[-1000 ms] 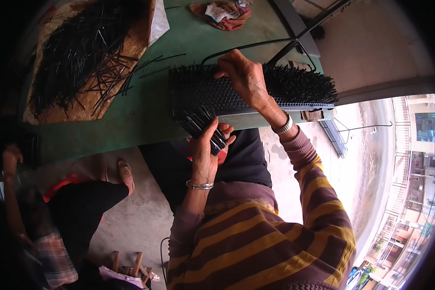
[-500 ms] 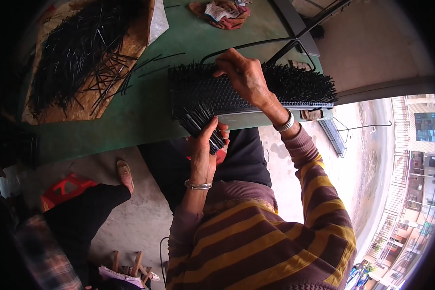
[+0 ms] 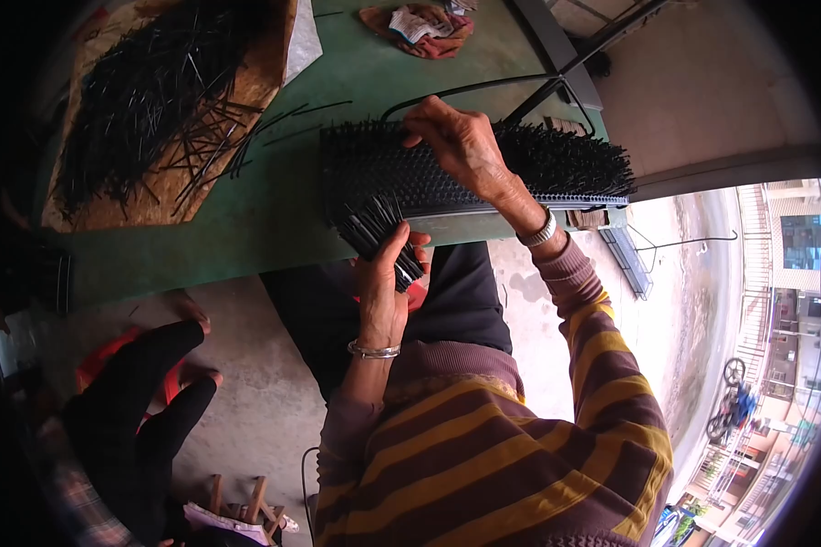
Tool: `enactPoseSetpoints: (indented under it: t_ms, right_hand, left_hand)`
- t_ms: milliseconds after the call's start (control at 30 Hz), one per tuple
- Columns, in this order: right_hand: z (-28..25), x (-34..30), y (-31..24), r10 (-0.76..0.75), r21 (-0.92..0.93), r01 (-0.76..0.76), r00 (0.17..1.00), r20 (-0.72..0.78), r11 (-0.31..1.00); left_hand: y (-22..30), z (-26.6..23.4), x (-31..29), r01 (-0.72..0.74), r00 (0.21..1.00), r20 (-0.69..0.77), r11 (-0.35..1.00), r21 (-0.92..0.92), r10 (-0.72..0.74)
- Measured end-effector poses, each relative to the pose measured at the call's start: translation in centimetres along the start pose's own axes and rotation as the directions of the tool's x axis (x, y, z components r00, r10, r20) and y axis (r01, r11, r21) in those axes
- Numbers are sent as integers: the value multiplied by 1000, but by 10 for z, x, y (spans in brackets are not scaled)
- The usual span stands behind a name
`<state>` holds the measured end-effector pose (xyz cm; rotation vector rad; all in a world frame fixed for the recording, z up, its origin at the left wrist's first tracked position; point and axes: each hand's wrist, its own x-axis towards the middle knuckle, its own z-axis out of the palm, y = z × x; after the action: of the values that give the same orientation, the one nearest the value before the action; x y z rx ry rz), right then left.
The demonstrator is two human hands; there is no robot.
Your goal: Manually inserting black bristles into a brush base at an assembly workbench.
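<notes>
My left hand [image 3: 385, 283] is closed around a bundle of thin black plastic strips [image 3: 372, 226], their ends fanning out toward the table's near edge. Past it lies a long black perforated block [image 3: 374, 173], with rows of small holes along its near side and dense black bristles [image 3: 566, 157] standing along its far side and right end. Above the block's holed part, my right hand [image 3: 465, 150] is bent down with thumb and fingers pinched. Whatever sits between those fingertips is too small or hidden to make out.
The green table [image 3: 283, 205] carries a wooden board [image 3: 169, 214] heaped with loose black strips [image 3: 155, 100]. A reddish cloth [image 3: 442, 41] lies at the back, and a black metal bar [image 3: 538, 96] slants behind the block. Another person's legs [image 3: 141, 369] are at lower left, near a wooden stool [image 3: 255, 500].
Both my hands stay almost in place, the right still pinched over the block. The other person's legs have shifted at lower left. A blue motorbike has appeared outside at the right.
</notes>
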<state>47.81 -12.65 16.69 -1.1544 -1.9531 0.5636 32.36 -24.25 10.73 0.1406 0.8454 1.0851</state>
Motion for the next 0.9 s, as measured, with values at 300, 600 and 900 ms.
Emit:
enactPoseSetpoints:
  t_ms: [300,600,900]
  right_hand:
    - [4,5,16,-86,-189,99,993,79,977]
    - [21,12,19,-239,-519,205,971,1,830]
    - [27,-11,18,-207,-679,82,973,-105,729]
  left_hand:
    - [-2,-2,1,-17,1000,-6,1000,-1,17]
    - [-5,-8,4,-73,997,19,996,45,73]
    - [5,-1,-1,-52,999,-8,998,-37,52]
